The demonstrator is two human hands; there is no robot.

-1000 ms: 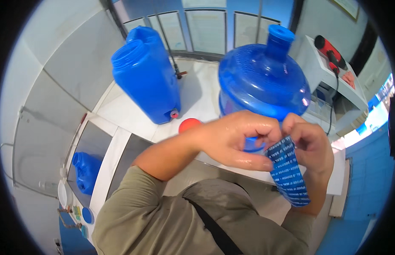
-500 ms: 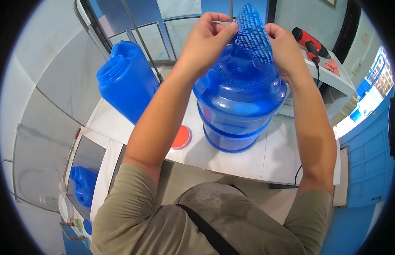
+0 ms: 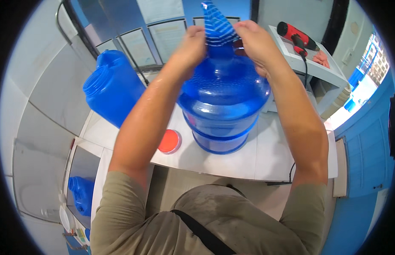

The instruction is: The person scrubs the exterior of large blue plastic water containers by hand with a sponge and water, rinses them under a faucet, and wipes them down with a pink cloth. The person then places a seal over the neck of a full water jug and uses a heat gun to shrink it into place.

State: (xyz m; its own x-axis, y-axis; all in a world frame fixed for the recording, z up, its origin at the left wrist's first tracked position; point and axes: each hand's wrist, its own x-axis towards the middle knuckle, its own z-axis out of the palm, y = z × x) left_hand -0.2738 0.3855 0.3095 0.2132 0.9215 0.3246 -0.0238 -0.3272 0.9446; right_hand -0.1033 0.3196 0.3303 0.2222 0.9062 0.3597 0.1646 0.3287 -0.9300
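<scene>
While I look down through the head camera, my left hand (image 3: pixel 191 44) and my right hand (image 3: pixel 257 42) are both raised over the neck of the big blue water jug (image 3: pixel 223 102), each one closed in a pinch on an edge of the blue striped sleeve (image 3: pixel 217 27) — a thin plastic band with pale lines across it. Its upper end stands up in a peak above my fingers, and its lower edge sits about the jug's mouth, which is hidden behind it, so I cannot tell whether it is already over the cap or only held against it. By my judgement the sleeve is at the neck but not yet pulled down snug, and the shrinking or sealing is left to do. That jug stands upright on the white counter (image 3: pixel 265 157), near its front edge, right before my chest. To its left, just beside its base, lies a red round lid (image 3: pixel 169 141); further left a second blue jug (image 3: pixel 112 91) leans on its side. Off to the right — well apart from my hands — a red heat gun (image 3: pixel 297 36) rests on a white side table (image 3: pixel 329 74).
</scene>
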